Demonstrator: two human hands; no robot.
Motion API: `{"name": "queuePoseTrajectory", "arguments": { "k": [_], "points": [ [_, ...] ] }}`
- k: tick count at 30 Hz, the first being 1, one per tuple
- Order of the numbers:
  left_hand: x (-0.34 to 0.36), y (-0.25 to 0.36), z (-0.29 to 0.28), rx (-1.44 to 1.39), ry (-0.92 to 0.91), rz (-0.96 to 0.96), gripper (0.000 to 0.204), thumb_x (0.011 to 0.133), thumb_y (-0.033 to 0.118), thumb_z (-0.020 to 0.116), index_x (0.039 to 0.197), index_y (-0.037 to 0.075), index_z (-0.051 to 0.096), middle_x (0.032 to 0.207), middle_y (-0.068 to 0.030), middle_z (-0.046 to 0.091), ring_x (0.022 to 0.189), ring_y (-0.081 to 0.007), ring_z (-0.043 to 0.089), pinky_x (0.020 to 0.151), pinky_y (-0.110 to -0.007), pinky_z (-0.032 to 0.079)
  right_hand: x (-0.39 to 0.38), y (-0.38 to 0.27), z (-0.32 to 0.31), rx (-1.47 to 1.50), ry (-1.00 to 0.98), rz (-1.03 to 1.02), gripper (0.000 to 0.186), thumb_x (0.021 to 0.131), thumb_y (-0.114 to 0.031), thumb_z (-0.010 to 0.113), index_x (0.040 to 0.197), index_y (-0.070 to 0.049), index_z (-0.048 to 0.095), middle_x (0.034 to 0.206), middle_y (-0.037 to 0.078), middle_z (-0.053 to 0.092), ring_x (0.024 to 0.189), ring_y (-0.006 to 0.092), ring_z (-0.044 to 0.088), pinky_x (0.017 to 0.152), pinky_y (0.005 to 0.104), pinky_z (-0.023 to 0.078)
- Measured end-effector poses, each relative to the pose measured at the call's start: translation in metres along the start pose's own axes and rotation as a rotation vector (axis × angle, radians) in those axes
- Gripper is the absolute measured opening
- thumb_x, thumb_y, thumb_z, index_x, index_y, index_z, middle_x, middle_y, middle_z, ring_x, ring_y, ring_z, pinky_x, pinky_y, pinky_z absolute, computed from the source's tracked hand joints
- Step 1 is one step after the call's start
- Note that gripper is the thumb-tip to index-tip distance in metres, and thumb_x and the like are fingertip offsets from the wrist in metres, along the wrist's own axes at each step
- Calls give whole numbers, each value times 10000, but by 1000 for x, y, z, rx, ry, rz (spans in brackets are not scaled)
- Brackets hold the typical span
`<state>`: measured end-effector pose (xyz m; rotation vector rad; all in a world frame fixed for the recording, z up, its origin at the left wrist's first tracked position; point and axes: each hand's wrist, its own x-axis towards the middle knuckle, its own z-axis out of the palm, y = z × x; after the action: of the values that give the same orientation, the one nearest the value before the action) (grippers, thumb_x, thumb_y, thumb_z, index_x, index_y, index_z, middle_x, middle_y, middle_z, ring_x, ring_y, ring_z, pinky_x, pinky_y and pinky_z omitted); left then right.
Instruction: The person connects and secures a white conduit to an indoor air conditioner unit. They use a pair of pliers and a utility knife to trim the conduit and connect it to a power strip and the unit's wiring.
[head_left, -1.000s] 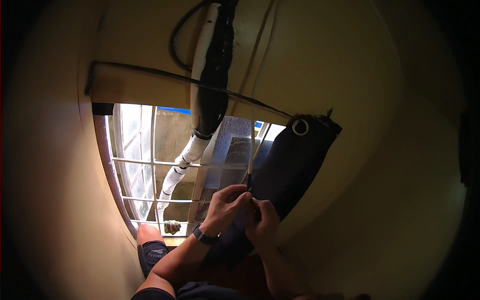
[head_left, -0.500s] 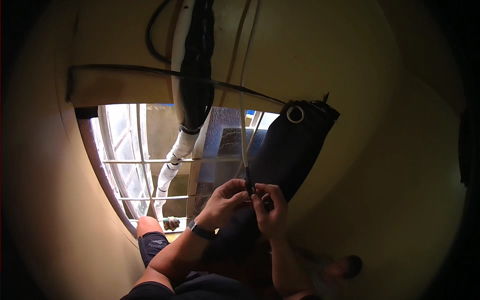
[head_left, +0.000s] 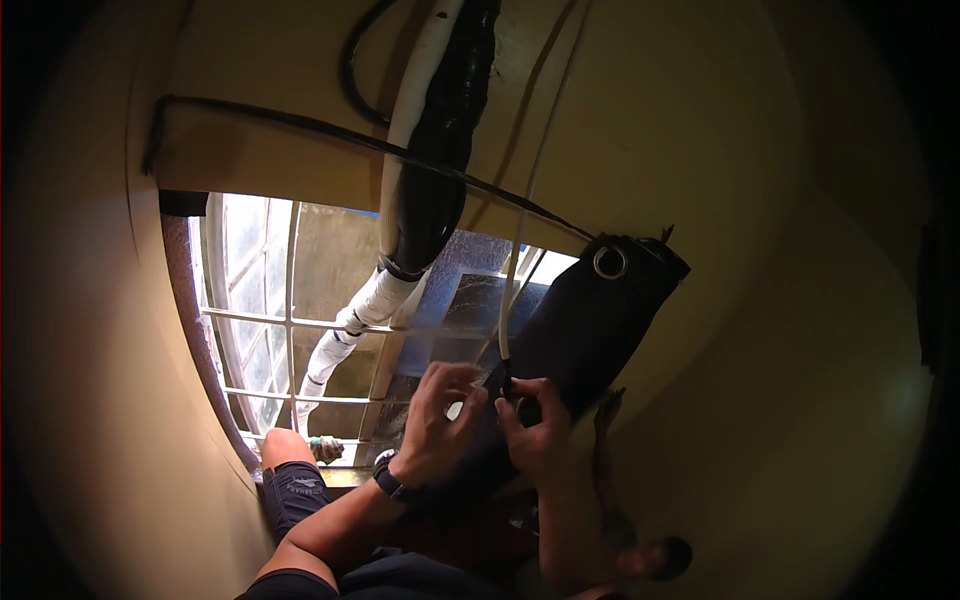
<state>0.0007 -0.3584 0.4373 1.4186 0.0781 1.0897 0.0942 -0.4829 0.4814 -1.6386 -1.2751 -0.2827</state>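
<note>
Nearest, the left forearm (head_left: 345, 525) is slanting in toward the right, the right forearm (head_left: 570, 525) is rising more steeply; beyond them, the left hand (head_left: 432, 425) is hovering just left of the dark cable end (head_left: 506, 372), fingers curling, its grip gaping and seemingly holding nothing; the right hand (head_left: 538, 430) is pinching that dark cable end between thumb and fingertip, with a black sheet (head_left: 590, 330) hanging beyond; the white cable (head_left: 504, 330) is running farther up, looking light, bendy and hardly fragile, perhaps slightly slippery; the dark cable end, probably stiffer, is offering the surest hold; farther off, window bars (head_left: 291, 322) are catching daylight.
</note>
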Motion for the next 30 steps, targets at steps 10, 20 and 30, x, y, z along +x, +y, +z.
{"name": "queuePoseTrajectory", "arguments": {
  "k": [10, 20, 30],
  "points": [
    [57, 9, -17, -511, -167, -279, 323, 1038, 308, 619, 1071, -13, 621, 899, -82, 673, 831, -164, 683, 746, -290, 552, -4, 15, 26, 147, 131, 41, 323, 837, -128, 827, 1075, -49, 623, 878, 31, 626, 746, 116, 588, 684, 266, 488],
    [74, -32, -21, -917, -299, -408, 184, 1034, 255, 605, 1093, 82, 617, 961, -63, 697, 866, -199, 700, 779, -335, 580, 3, -6, 16, 167, 12, 113, 287, 818, -121, 847, 1016, -55, 650, 819, 10, 648, 722, 84, 589, 675, 247, 492],
    [81, -51, -30, -1115, -394, -405, 211, 1037, 255, 595, 1155, 82, 623, 978, -31, 692, 959, -204, 702, 855, -335, 582, 15, -8, 27, -115, -25, -138, 241, 802, -53, 823, 973, -37, 654, 909, 108, 652, 810, 242, 670, 719, 328, 539]
  ]
}}
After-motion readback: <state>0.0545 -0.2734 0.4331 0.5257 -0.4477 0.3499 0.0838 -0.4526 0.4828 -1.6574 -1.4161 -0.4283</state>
